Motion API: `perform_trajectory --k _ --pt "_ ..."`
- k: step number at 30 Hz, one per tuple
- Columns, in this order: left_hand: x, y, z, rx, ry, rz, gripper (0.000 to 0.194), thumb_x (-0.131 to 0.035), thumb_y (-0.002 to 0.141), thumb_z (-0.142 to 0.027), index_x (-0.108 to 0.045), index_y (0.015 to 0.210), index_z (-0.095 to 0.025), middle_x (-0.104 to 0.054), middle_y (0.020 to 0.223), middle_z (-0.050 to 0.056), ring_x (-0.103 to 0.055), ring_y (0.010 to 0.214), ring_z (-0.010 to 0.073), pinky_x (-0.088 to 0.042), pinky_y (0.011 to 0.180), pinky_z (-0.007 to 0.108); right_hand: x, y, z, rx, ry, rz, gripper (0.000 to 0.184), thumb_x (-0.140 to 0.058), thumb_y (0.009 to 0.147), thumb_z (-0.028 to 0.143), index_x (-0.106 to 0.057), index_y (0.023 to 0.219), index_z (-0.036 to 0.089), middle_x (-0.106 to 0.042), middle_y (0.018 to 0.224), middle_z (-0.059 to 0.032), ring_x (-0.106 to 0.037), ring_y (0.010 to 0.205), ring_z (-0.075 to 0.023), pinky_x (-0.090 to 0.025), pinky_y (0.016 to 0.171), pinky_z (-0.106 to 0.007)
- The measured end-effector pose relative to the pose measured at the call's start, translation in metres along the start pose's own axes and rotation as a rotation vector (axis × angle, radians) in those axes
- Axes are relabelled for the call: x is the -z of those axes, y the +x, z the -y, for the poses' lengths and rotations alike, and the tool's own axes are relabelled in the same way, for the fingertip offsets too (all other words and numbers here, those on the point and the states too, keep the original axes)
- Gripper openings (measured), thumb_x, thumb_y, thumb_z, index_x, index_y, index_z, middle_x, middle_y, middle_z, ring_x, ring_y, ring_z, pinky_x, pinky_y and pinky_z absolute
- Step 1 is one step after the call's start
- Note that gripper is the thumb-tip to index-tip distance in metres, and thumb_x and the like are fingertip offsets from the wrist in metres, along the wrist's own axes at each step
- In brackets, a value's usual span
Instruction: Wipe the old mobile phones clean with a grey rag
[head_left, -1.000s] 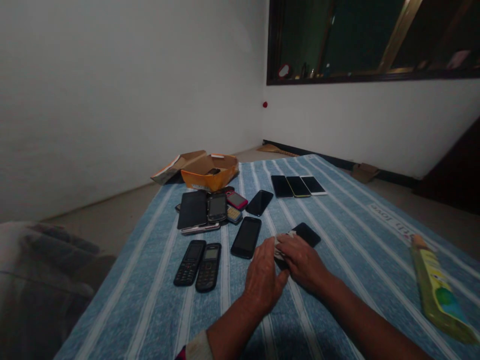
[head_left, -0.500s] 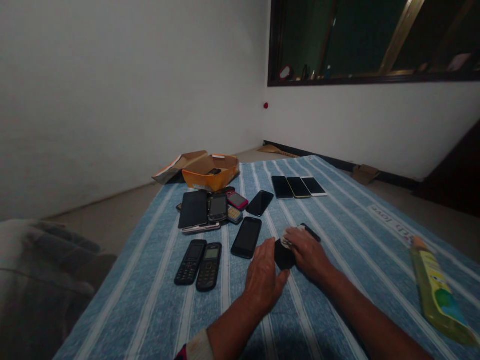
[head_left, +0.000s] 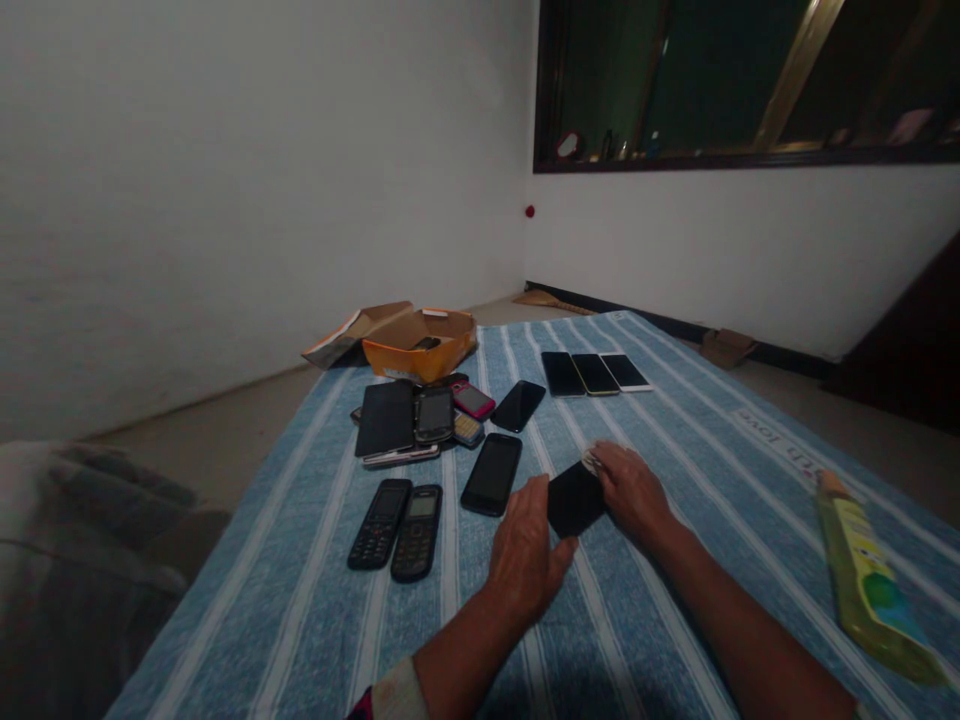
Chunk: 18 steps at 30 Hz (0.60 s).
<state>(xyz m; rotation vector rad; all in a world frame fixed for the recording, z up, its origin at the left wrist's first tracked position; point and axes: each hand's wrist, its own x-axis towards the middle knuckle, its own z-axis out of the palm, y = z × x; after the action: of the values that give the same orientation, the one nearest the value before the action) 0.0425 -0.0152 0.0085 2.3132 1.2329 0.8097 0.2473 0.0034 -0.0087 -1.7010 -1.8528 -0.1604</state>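
A black smartphone (head_left: 574,500) lies screen up on the striped cloth, slanting between my two hands. My left hand (head_left: 525,550) grips its left end, thumb along the near edge and fingers along the far side. At the phone's far right part, my right hand (head_left: 636,495) presses a small whitish wiping cloth (head_left: 590,461), mostly covered by the fingers. That hand hides the phone's right end. Just left of my left hand lies another black smartphone (head_left: 492,474). Two keypad phones, one plain black (head_left: 379,524) and one with a grey screen (head_left: 417,533), rest side by side further left.
An open orange cardboard box (head_left: 420,358) stands at the back left, before a pile of phones (head_left: 386,420). One dark phone (head_left: 519,406) lies near the pile. Three phones (head_left: 596,374) form a row further back. A yellow-green liquid bottle (head_left: 874,580) lies at right.
My right hand and the whitish cloth have slid right over the phone, baring more of its dark screen. The phone's far end, visible before, is now covered. My left hand stays in place.
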Motion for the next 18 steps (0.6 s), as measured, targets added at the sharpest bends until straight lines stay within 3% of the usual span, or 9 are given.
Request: perform_trajectory --k 8,15,18 --pt "-0.003 0.0 0.005 -0.059 -0.03 -0.041 0.068 -0.062 0.073 -0.017 -0.035 0.136 -0.017 -0.056 0.129 0.015 -0.054 0.122 0.0313 -0.047 0.1 0.052 0.007 -0.007 0.044 0.295 0.145 0.154 0.036 -0.044 0.087 0.007 -0.066 0.113 0.019 -0.067 0.123 -0.0111 -0.058 0.12 -0.0232 -0.04 0.107 -0.045" --pt "-0.002 -0.004 0.0 0.015 -0.028 0.009 0.075 -0.065 0.072 -0.018 -0.032 0.139 -0.016 -0.053 0.133 0.016 -0.049 0.126 0.0334 -0.044 0.103 0.054 0.002 -0.007 0.019 0.133 0.04 0.066 0.037 -0.044 0.085 0.007 -0.067 0.111 0.019 -0.067 0.124 -0.0137 -0.059 0.12 -0.0272 -0.039 0.106 -0.054" --pt "0.001 -0.004 -0.004 0.037 -0.054 0.042 0.071 -0.065 0.073 -0.019 -0.034 0.137 -0.015 -0.053 0.131 0.016 -0.049 0.124 0.0322 -0.044 0.103 0.051 -0.003 -0.012 0.017 0.174 0.043 0.035 0.035 -0.044 0.086 0.01 -0.067 0.111 0.019 -0.067 0.122 -0.0135 -0.06 0.118 -0.0281 -0.041 0.105 -0.054"
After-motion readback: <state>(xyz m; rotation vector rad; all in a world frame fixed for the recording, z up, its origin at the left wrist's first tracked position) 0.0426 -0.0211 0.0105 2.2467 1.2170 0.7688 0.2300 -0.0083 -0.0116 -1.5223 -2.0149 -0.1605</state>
